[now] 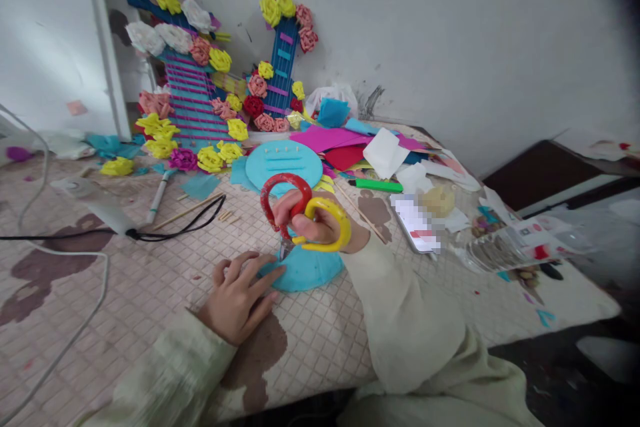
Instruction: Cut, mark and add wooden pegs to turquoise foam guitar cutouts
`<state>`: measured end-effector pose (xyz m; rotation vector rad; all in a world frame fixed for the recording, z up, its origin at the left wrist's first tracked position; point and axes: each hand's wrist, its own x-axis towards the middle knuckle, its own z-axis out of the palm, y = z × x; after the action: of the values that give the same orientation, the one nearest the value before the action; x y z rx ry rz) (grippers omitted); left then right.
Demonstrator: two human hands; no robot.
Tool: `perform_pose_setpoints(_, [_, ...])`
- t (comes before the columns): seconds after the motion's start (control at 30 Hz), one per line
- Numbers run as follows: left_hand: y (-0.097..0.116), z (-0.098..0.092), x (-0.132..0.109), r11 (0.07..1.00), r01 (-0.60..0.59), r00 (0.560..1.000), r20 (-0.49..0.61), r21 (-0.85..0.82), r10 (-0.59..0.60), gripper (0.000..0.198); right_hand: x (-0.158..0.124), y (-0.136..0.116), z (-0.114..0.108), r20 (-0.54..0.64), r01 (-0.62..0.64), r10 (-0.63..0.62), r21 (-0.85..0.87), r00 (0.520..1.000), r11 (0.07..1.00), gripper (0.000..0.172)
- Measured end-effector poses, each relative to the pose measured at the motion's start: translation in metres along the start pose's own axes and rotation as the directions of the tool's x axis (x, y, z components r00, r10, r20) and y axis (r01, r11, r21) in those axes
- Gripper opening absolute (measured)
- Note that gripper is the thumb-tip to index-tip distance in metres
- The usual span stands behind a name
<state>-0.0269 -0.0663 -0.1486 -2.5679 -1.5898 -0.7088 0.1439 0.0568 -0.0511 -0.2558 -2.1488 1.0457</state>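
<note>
My right hand [320, 223] is closed round a pair of scissors [286, 180] with one red and one yellow handle. The blades point down at a light blue rounded piece [313, 271] on the table, and their tips touch or nearly touch its left part. My left hand [243, 293] lies with its fingers stretched out, the fingertips resting on the left edge of that blue piece. Just behind the scissors lies a light blue disc [300, 172] with strips and small pegs on it. Part of the near blue piece is hidden by my right hand.
Flower-decorated panels [195, 97] lean against the wall. Coloured sheets [327, 140], a green marker [376, 185], a phone [415, 223] and a plastic bottle [520, 243] lie to the right. A glue gun [95, 203] with a black cable and a white pen [159, 197] lie left.
</note>
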Motion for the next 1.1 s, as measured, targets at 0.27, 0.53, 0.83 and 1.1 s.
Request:
perform_pose_setpoints(0.27, [0.001, 0.0, 0.0, 1.0, 0.004, 1.0, -0.003, -0.009, -0.004, 0.034, 0.0, -0.003, 0.0, -0.003, -0.015, 0.015, 0.018, 1.0, 1.0, 0.021])
perform_pose_setpoints(0.53, [0.0, 0.001, 0.0, 1.0, 0.016, 1.0, 0.012, -0.02, -0.015, 0.035, 0.001, -0.009, 0.0, -0.004, 0.009, -0.01, -0.024, 1.0, 1.0, 0.024])
perform_pose_setpoints(0.83, [0.0, 0.001, 0.0, 1.0, 0.005, 1.0, 0.001, -0.021, -0.005, 0.034, 0.004, -0.014, 0.001, 0.019, -0.024, 0.025, -0.052, 1.0, 0.998, 0.018])
perform_pose_setpoints(1.1, [0.001, 0.0, 0.001, 1.0, 0.005, 1.0, -0.001, 0.006, -0.005, 0.034, 0.005, -0.019, 0.001, 0.079, -0.109, 0.112, -0.039, 0.991, 0.993, 0.011])
